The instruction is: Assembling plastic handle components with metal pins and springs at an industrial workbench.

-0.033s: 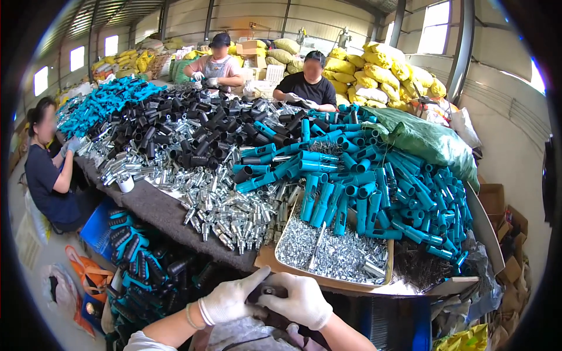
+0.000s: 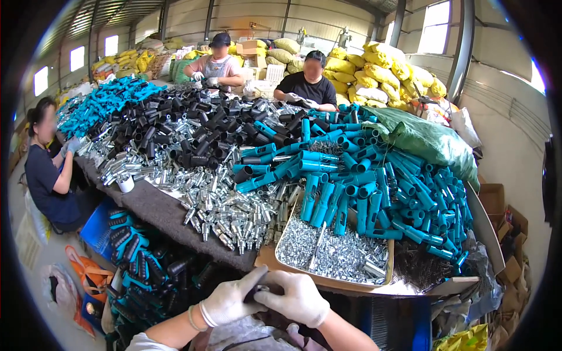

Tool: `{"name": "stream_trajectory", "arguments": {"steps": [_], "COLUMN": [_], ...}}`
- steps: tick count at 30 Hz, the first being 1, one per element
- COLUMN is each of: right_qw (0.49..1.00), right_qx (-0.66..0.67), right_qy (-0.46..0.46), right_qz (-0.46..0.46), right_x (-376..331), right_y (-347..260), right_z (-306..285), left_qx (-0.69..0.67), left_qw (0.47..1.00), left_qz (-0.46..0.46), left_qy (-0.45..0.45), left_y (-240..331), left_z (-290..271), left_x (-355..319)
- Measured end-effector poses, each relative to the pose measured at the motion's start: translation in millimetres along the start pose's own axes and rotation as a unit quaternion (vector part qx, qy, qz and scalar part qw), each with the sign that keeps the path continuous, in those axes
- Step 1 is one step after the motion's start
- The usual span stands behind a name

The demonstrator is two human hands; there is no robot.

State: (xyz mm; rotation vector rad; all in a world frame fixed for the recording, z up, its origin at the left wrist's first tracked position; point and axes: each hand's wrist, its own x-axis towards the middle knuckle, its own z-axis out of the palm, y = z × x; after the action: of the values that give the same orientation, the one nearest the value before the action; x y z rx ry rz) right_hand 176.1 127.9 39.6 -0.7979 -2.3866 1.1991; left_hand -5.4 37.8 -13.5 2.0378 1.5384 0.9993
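Note:
My left hand (image 2: 229,299) and my right hand (image 2: 297,299), both in white knit gloves, meet in front of the table's near edge. Between them they grip a small dark part (image 2: 253,292), mostly covered by fingers, so its exact kind is hard to make out. Just beyond my right hand lies a shallow tray (image 2: 280,262) of small shiny metal pieces, split by a divider. Past my left hand is a heap of silver metal fittings (image 2: 225,219). Teal tubular housings (image 2: 328,202) are piled behind the tray.
Black tubes (image 2: 193,128) cover the table's middle, with more teal parts (image 2: 111,96) far left. A green sheet (image 2: 424,137) drapes the right pile. Below left, a blue bin (image 2: 96,228) holds black-and-teal assemblies (image 2: 132,248). Three co-workers sit or stand around the table.
My hands have shifted slightly on the dark part, and its round open end, visible before, is now covered by my fingers. The surroundings look the same.

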Motion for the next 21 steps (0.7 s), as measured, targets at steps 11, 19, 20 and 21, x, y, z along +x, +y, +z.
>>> {"name": "stream_trajectory", "arguments": {"steps": [11, 19, 20, 21], "right_qw": [0.831, 0.966, 0.960, 0.933], "right_qx": [-0.544, 0.116, 0.225, 0.331], "right_qy": [0.087, 0.229, 0.164, 0.100], "right_qz": [0.078, -0.027, 0.033, 0.097], "right_x": [131, 32, 9, -17], "right_y": [44, 4, 16, 29], "right_z": [12, 4, 8, 16], "left_qx": [0.024, -0.153, -0.222, -0.264], "left_qw": [0.974, 0.913, 0.896, 0.883], "left_qz": [-0.015, -0.071, -0.057, -0.063], "left_qy": [0.225, 0.371, 0.381, 0.383], "left_y": [14, -1, 5, 10], "left_z": [-5, -8, -10, -11], "left_x": [-33, -54, -50, -44]}}
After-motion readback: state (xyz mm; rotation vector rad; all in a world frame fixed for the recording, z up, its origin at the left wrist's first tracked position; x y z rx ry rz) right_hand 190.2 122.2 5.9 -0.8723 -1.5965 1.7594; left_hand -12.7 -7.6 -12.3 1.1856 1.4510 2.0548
